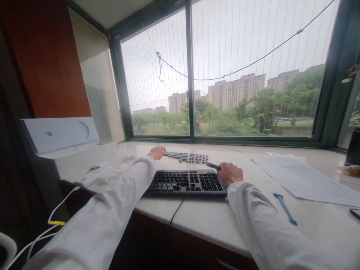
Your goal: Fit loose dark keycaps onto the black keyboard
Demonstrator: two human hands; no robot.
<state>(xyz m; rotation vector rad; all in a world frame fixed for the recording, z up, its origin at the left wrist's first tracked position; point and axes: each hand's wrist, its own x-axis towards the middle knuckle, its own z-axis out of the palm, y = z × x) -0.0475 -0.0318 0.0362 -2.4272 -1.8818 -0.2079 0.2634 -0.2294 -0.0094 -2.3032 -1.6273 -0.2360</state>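
Note:
On the sill, a black keyboard (187, 183) lies with many of its keycaps off; some caps still sit at its lower left. Behind it, loose grey keycaps (194, 157) are laid out in rows. At the left end of those rows is my left hand (156, 152), fingers curled together; anything in them is hidden. My right hand (230, 173) is closed around a short dark tool (213, 166), whose tip points left above the keyboard's far right corner. I cannot make out the kind of tool.
An opened white box (75, 159) stands at the left, beside a white power strip (94, 176) and cables. To the right are printed paper sheets (306, 180) and a blue plastic tool (285, 209). The keyboard cable (176, 212) hangs over the front edge. A window closes off the back.

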